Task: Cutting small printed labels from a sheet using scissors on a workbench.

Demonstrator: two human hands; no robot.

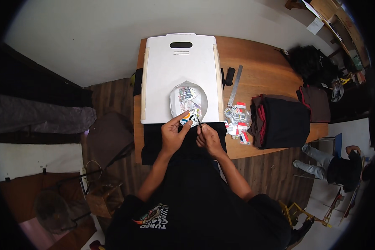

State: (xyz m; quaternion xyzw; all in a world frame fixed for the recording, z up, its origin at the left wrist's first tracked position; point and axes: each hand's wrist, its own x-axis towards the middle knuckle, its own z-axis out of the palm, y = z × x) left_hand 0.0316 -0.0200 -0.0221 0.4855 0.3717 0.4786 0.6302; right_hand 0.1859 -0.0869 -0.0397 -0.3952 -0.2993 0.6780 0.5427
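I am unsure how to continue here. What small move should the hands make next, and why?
Probably steady the sheet with the left hand and ease the tool in the right hand under its near edge: both hands already meet there.

head-worn fisheye, looking straight down, table (262, 71) near

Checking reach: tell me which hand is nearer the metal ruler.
Right. The right hand lies below and left of the metal ruler; the left hand sits farther left, beyond it.
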